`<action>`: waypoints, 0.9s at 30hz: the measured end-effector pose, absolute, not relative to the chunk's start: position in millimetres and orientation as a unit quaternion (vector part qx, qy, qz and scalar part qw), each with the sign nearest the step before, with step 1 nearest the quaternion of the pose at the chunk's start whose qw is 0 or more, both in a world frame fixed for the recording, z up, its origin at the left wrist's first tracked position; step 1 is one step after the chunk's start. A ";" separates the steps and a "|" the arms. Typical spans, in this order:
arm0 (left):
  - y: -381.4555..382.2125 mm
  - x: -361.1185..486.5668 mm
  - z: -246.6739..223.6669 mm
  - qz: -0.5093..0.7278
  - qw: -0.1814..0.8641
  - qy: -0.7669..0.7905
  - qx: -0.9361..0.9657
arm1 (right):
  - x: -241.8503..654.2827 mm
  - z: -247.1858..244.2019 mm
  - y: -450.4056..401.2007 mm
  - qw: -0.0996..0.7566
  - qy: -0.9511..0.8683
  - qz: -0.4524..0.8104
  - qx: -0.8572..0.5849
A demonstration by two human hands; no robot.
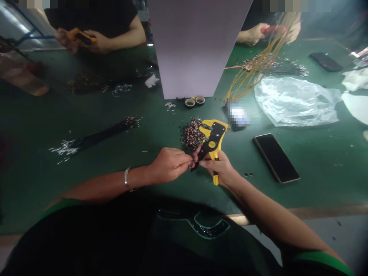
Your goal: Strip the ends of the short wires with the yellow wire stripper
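Note:
My right hand (220, 166) grips a yellow and black wire stripper (214, 140), its jaws pointing away from me. My left hand (172, 165) is closed beside the tool, its fingertips pinched close to the right hand's fingers; whatever lies between them is too small to name. Just beyond both hands is a pile of short copper-coloured clippings (192, 134), partly covered by the stripper's head. A bundle of dark wires (97, 136) with silvery ends at one side and coppery ends at the other lies to the left.
A phone (276, 158) lies at right, below a clear plastic bag (297, 101). Two tape rolls (194, 101) sit by an upright pale panel (195, 50). Across the green table (166, 203), two people hold tools; yellow wires (258, 69) hang at one person's hands.

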State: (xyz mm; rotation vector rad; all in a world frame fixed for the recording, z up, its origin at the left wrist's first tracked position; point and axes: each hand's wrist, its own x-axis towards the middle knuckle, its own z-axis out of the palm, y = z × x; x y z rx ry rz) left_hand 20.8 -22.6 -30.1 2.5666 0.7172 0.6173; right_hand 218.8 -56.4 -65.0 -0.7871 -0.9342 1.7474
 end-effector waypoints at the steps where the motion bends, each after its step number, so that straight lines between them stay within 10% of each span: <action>1: -23.0 21.2 -29.6 0.220 0.204 0.254 0.919 | 218.4 -65.6 -57.2 0.484 -0.384 0.719 -0.319; 16: -23.0 19.3 -31.9 0.272 0.111 0.247 0.923 | 218.8 -74.2 -59.0 0.484 -0.408 0.689 -0.354; 27: -12.3 20.1 -18.9 0.262 0.423 0.475 0.725 | 230.2 -67.2 -46.6 0.535 -0.429 0.619 -0.382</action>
